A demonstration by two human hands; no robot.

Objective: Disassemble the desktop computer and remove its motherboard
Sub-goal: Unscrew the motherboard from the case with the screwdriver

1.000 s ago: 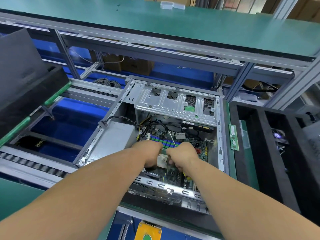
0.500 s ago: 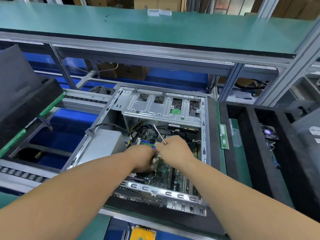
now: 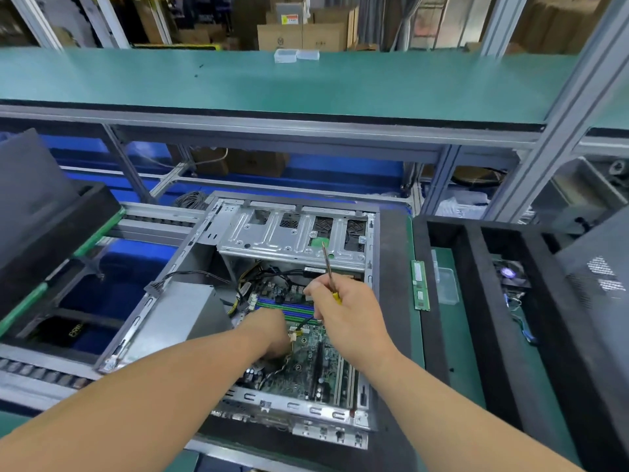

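The motherboard [image 3: 308, 356] lies flat on the floor of the open computer case [image 3: 372, 301], green and crowded with parts, much of it covered by the two forearms and hands reaching in. The left hand [image 3: 269, 333] is down on the board near its middle, fingers curled under and out of sight; whether it grips anything cannot be told, though a small pale connector [image 3: 293, 335] shows at its edge. The right hand [image 3: 343, 311] is raised above the board, closed around one screwdriver [image 3: 329, 267] with a yellow handle mostly buried in the fist, its thin shaft pointing up and away. Green and blue memory slots [image 3: 287, 309] run between the hands; their number is hard to make out. A grey power supply [image 3: 177, 318] sits left of the board, and a silver drive cage [image 3: 292, 233] with four cutouts spans the far side. One loose memory stick [image 3: 419, 284] lies on the bench just right of the case, beside a clear plastic tray [image 3: 446, 284]. Two clear boxes [image 3: 296, 56] rest on the upper green shelf [image 3: 238, 83].
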